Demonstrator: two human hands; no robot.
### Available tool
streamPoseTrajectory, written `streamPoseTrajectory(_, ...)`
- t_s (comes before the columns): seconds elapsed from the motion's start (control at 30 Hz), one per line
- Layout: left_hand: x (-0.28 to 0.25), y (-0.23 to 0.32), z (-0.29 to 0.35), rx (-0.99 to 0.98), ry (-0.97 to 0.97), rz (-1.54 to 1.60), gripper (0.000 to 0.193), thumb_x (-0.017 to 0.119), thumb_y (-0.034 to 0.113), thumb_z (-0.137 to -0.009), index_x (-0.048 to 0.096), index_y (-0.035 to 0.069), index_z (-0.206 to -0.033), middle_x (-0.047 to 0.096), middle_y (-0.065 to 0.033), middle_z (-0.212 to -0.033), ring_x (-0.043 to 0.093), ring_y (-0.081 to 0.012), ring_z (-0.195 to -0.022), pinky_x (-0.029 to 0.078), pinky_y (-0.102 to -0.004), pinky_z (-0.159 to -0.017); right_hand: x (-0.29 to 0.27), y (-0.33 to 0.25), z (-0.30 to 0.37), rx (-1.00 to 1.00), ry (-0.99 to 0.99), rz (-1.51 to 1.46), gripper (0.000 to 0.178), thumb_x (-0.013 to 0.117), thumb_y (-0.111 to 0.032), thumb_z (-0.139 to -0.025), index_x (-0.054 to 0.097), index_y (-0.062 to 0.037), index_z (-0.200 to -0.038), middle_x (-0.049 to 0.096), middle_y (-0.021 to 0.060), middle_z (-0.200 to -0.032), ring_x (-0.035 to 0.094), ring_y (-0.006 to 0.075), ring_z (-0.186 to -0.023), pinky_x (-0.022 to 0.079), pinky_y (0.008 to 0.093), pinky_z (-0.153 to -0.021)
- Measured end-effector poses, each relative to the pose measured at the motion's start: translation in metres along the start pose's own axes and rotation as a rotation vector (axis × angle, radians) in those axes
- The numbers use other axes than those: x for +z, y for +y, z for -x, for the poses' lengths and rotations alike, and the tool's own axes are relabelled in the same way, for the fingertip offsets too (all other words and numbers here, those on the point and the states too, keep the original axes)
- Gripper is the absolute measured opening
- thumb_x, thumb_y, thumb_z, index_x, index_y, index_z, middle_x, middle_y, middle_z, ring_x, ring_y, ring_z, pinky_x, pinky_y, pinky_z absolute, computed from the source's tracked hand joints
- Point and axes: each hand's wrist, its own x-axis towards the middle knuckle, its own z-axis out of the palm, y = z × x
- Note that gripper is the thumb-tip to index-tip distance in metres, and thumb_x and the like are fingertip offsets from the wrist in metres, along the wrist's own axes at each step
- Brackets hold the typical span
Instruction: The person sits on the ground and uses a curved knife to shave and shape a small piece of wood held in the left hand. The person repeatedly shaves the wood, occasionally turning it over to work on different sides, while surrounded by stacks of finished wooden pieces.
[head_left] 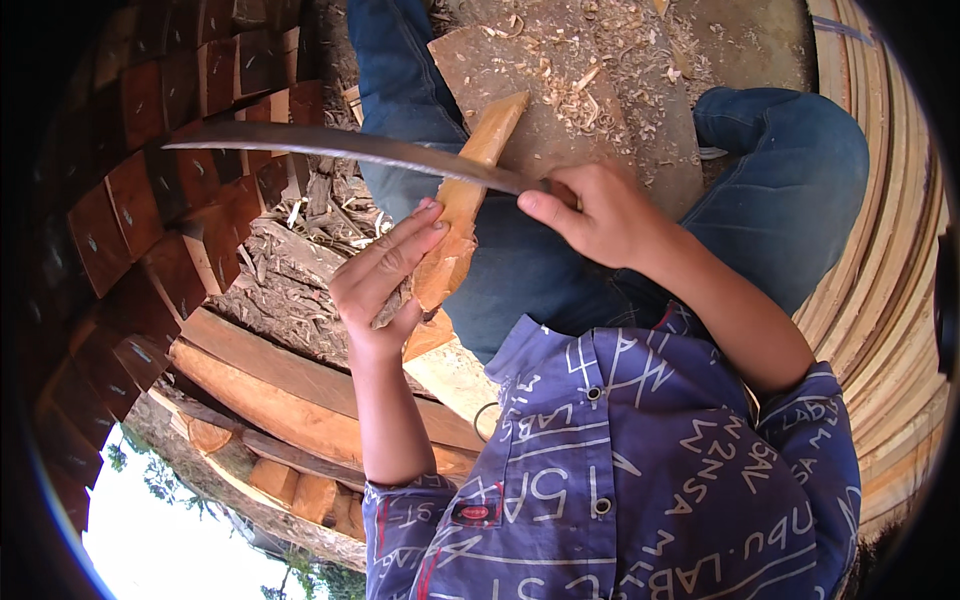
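Fingers of the left hand [385, 265] are closed on the lower part of a piece of wood [463, 207], which is held tilted above the jeans [530, 280]; its far end appears over the board [640, 160], a little inside the left edge of this board. Whether that end rests on something, I cannot tell. Across the wood lies a long curved blade [345, 146], and the right hand [600, 215] is clenched on it at its right end. The bright lower edge of the blade is turned to the side of the left fingertips, which are near it. In my judgement, this is the main danger: if the blade slips on hard grain, or the wood twists in the grip, the edge could cut these fingers. With too much force, it could also reach the jeans. Loose shavings [570, 90] lie toward the board's far edge, and might make a dropped piece slide.
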Motion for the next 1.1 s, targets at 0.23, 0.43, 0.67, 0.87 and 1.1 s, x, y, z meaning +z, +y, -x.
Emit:
streamPoseTrajectory(0.23,0.002,-0.004,0.001,0.015,0.030,-0.055,0.037,0.062,0.016,-0.078,0.070,-0.005,-0.107,0.069,-0.0234,-0.110,0.067,-0.0351,-0.106,0.054,-0.0407,-0.092,-0.001,0.032,-0.011,0.150,0.118,-0.182,0.065,0.052,-0.056,-0.093,0.064,0.0034,-0.068,0.057,0.0182,-0.057,0.060,0.0327,-0.056,0.044,0.0433,-0.056)
streamPoseTrajectory(0.43,-0.001,-0.002,-0.005,0.006,0.012,-0.027,0.037,0.064,0.019,-0.080,0.070,-0.006,-0.107,0.069,-0.0233,-0.109,0.067,-0.0357,-0.106,0.055,-0.0408,-0.090,-0.001,0.001,-0.002,-0.040,0.043,-0.152,0.066,0.055,-0.058,-0.091,0.063,0.0028,-0.068,0.056,0.0176,-0.055,0.058,0.0336,-0.055,0.044,0.0434,-0.055)
streamPoseTrajectory(0.67,0.004,0.001,-0.004,0.004,0.043,-0.034,0.036,0.066,0.018,-0.081,0.070,-0.005,-0.108,0.069,-0.0229,-0.109,0.067,-0.0361,-0.105,0.055,-0.0402,-0.090,-0.006,-0.007,0.000,-0.024,-0.005,-0.106,0.064,0.052,-0.058,-0.092,0.069,0.0011,-0.074,0.059,0.0217,-0.060,0.063,0.0380,-0.063,0.048,0.0448,-0.061)
streamPoseTrajectory(0.87,0.007,0.004,0.000,0.010,0.056,-0.072,0.030,0.066,0.007,-0.081,0.070,-0.004,-0.108,0.069,-0.0227,-0.110,0.068,-0.0344,-0.105,0.056,-0.0392,-0.089,0.000,-0.004,0.003,-0.050,0.020,-0.105,0.067,0.052,-0.061,-0.091,0.069,0.0018,-0.075,0.064,0.0227,-0.067,0.066,0.0394,-0.070,0.050,0.0479,-0.066)
streamPoseTrajectory(1.1,0.015,0.005,0.006,0.029,0.147,-0.201,0.030,0.076,0.012,-0.083,0.069,-0.003,-0.108,0.072,-0.0182,-0.102,0.072,-0.0292,-0.094,0.058,-0.0340,-0.082,0.006,0.037,-0.017,0.192,0.133,-0.220,0.068,0.049,-0.058,-0.094,0.065,0.0030,-0.067,0.058,0.0195,-0.056,0.063,0.0334,-0.058,0.047,0.0438,-0.059)
